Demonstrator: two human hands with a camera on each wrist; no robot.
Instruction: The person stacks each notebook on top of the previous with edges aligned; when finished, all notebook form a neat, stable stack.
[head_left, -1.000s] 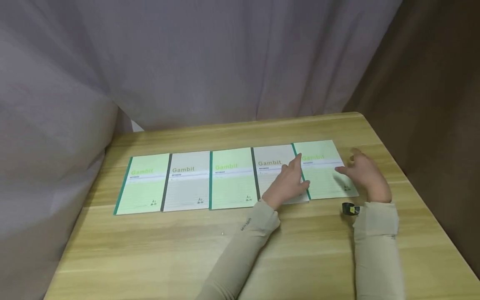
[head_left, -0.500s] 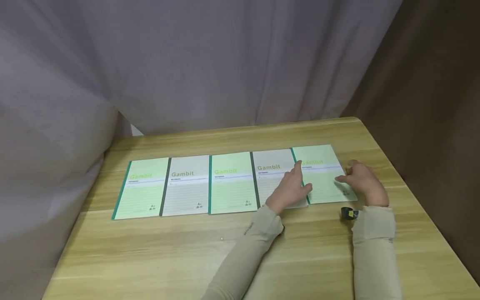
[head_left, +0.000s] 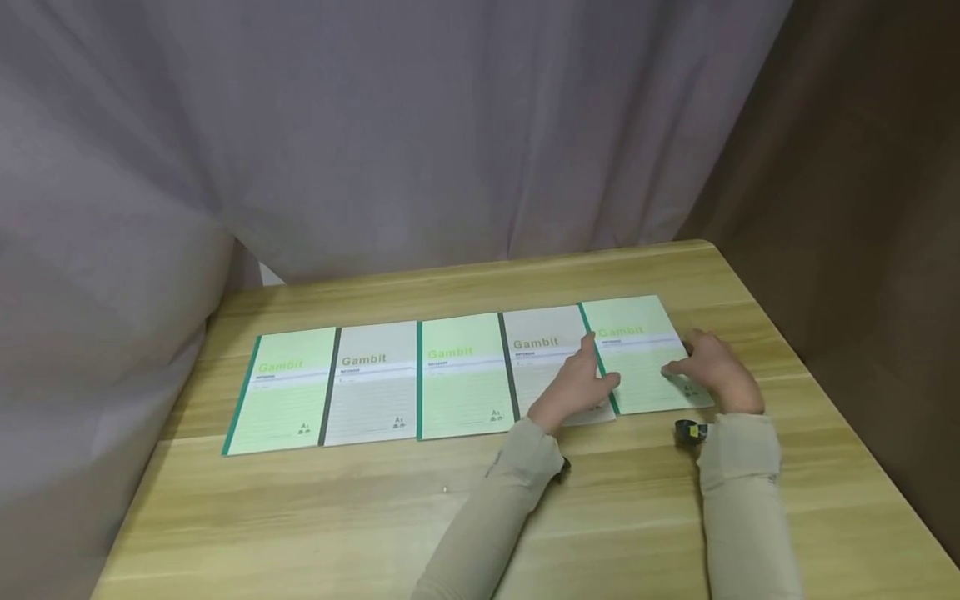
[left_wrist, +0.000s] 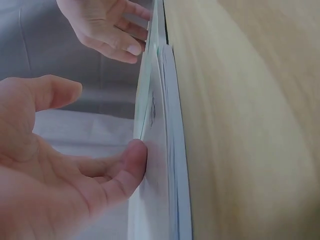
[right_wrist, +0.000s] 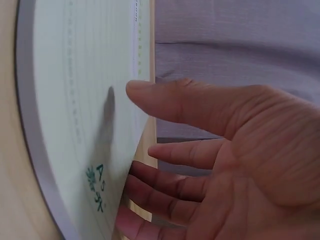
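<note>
Five-in-a-row is avoided here: several Gambit notebooks lie side by side, pale green ones alternating with grey ones. My left hand (head_left: 572, 388) lies over the right-hand grey notebook (head_left: 536, 323); in the left wrist view its fingertips touch the cover near the seam, thumb raised. Beyond that seam is the rightmost green notebook (head_left: 626, 312). Beside its right edge is my right hand (head_left: 716, 373). In the right wrist view that hand's fingers meet the edge of the green notebook (right_wrist: 80, 125), while the thumb hovers above the cover, casting a shadow.
Further left lie a green notebook (head_left: 461, 392), a grey notebook (head_left: 371, 400) and another green notebook (head_left: 281, 400). They rest on a wooden table (head_left: 322, 517). Grey curtains (head_left: 390, 125) hang behind it, and a dark brown curtain (head_left: 847, 250) hangs at the right.
My right hand has moved slightly left, closer to the rightmost notebook's edge. The left hand stays nearly in place. The head view has shifted, so the table appears lower.
</note>
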